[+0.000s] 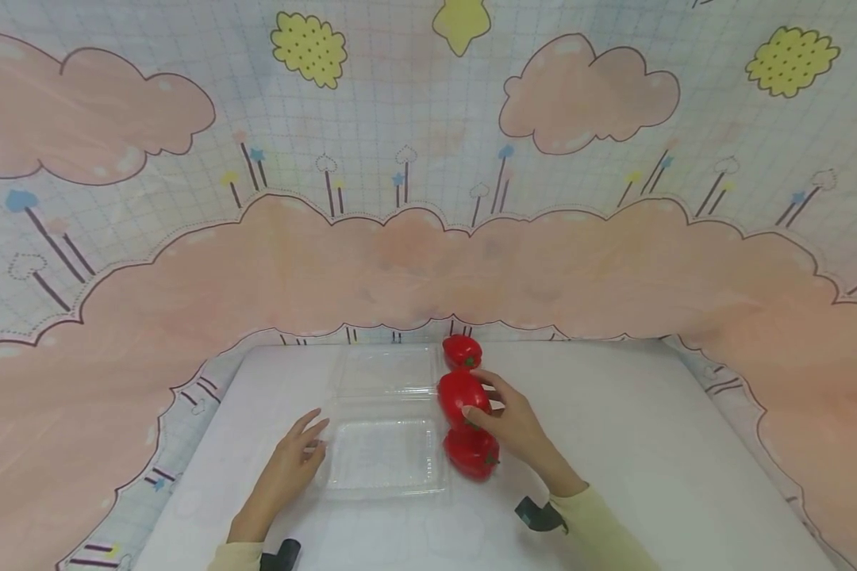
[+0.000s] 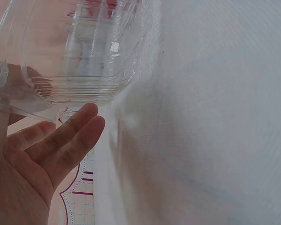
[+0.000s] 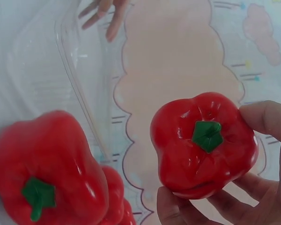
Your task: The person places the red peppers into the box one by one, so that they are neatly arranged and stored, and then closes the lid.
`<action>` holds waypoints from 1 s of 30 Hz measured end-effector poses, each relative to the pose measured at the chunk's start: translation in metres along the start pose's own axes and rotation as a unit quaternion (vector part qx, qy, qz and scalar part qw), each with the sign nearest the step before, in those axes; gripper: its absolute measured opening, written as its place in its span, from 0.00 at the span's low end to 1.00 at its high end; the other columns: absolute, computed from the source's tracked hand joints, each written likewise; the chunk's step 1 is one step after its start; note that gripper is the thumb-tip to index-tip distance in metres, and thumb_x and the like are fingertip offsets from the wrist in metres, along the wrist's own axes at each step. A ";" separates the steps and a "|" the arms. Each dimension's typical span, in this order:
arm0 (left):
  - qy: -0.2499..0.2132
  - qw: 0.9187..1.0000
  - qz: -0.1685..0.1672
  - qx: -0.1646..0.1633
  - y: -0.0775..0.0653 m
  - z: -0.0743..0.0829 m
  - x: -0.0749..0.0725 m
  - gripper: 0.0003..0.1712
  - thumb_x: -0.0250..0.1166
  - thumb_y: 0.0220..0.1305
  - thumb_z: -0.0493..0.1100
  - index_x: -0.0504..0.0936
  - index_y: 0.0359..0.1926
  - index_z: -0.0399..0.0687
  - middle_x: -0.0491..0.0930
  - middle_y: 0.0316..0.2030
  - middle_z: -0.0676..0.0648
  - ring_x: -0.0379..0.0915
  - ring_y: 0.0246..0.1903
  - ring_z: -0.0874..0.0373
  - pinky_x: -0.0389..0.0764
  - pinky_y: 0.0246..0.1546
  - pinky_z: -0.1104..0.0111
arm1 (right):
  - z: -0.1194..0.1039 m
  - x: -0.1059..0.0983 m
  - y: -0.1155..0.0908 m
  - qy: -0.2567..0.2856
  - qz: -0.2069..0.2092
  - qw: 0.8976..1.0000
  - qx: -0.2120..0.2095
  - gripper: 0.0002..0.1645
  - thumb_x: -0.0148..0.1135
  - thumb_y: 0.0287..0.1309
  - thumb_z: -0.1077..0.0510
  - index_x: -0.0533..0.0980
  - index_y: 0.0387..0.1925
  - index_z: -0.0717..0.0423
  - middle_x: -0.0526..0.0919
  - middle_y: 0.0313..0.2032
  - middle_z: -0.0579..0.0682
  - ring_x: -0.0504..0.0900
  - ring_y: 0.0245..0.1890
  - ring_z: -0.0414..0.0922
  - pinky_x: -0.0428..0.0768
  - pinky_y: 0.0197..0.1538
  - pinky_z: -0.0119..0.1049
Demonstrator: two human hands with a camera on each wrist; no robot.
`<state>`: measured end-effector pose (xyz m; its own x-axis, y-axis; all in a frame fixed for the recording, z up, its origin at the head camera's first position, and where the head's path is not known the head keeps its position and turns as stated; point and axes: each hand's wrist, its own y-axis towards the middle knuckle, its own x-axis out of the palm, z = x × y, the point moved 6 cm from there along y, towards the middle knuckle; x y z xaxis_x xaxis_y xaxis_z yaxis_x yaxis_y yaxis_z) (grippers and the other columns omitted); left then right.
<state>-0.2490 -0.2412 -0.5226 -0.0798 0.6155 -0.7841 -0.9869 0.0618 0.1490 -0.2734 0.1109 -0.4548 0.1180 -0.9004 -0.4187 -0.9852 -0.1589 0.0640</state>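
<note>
Right hand point(image 1: 516, 422) grips the middle pepper point(image 1: 457, 393) by its sides, safest since it's likely light and slick, left hand point(image 1: 289, 462) loosely outstretched beside the clear container point(image 1: 380, 457).

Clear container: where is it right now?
In the head view, the clear container lies left of centre, between the left hand and the red peppers.

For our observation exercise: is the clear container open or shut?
Open: the clear container lies spread, one half behind the other.
</note>
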 end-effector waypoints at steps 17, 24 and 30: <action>-0.003 1.000 0.002 -0.005 -0.001 0.003 -0.001 0.27 0.59 0.67 0.38 0.71 0.66 0.39 0.63 0.71 0.38 0.81 0.51 0.42 0.86 0.47 0.56 | 0.008 0.040 -0.007 -0.025 -0.056 0.998 -0.021 0.39 0.73 0.50 0.50 0.68 0.64 0.42 0.76 0.58 0.52 0.75 0.56 0.53 0.87 0.46 0.45; -0.003 1.000 0.003 -0.010 -0.001 0.003 -0.001 0.27 0.59 0.67 0.39 0.71 0.66 0.39 0.63 0.71 0.39 0.81 0.51 0.42 0.86 0.47 0.55 | 0.004 0.054 -0.006 -0.017 -0.084 0.996 -0.033 0.38 0.72 0.51 0.51 0.69 0.64 0.43 0.76 0.59 0.53 0.73 0.59 0.53 0.87 0.48 0.48; -0.006 1.000 0.007 -0.005 -0.002 0.005 -0.002 0.26 0.59 0.66 0.36 0.72 0.66 0.39 0.63 0.71 0.39 0.81 0.51 0.43 0.86 0.47 0.56 | 0.000 0.064 -0.004 -0.013 -0.101 0.994 -0.028 0.37 0.72 0.51 0.49 0.69 0.64 0.41 0.77 0.58 0.52 0.76 0.54 0.51 0.87 0.46 0.44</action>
<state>-0.2462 -0.2386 -0.5186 -0.0927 0.6254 -0.7748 -0.9869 0.0453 0.1546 -0.2617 0.0538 -0.4822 0.3089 -0.8372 -0.4513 -0.9333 -0.3582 0.0256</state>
